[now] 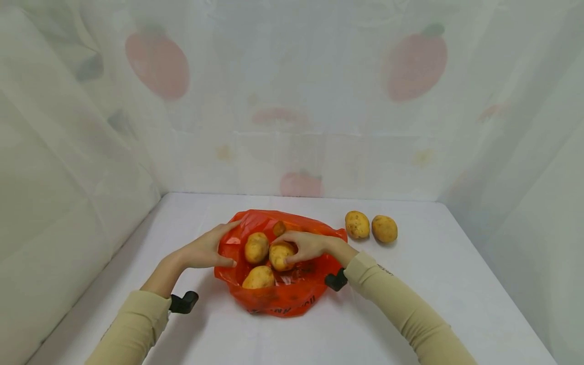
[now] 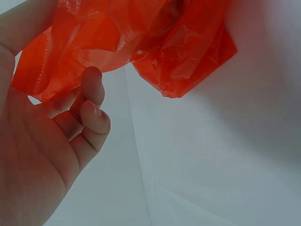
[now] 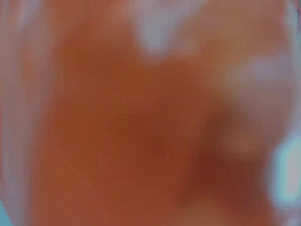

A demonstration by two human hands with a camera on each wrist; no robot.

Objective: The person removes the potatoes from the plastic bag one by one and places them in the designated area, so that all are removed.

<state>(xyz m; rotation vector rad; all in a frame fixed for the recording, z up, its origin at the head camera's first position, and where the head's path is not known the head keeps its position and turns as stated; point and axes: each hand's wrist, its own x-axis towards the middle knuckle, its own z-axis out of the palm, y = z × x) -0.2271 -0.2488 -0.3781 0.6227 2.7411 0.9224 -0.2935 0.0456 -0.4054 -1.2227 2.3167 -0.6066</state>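
A red plastic bag (image 1: 292,304) lies wide open at the middle of the table, with several potatoes inside it. My right hand (image 1: 307,244) reaches into the bag and grips a potato (image 1: 280,256), thumb on the near side. Beside that one are a potato (image 1: 256,247) to the left and another potato (image 1: 258,278) nearer to me; a smaller brownish one (image 1: 279,228) shows behind. At the bag's left rim, my left hand (image 1: 206,248) holds the plastic. The left wrist view shows the red film (image 2: 113,33) between its thumb and fingers. Red blur fills the right wrist view.
Two loose potatoes, one (image 1: 357,224) beside the bag's back right corner and the other (image 1: 385,229) just right of it, rest on the white table (image 1: 438,284). Pale fabric walls (image 1: 292,126) with faded fruit prints enclose the back and both sides.
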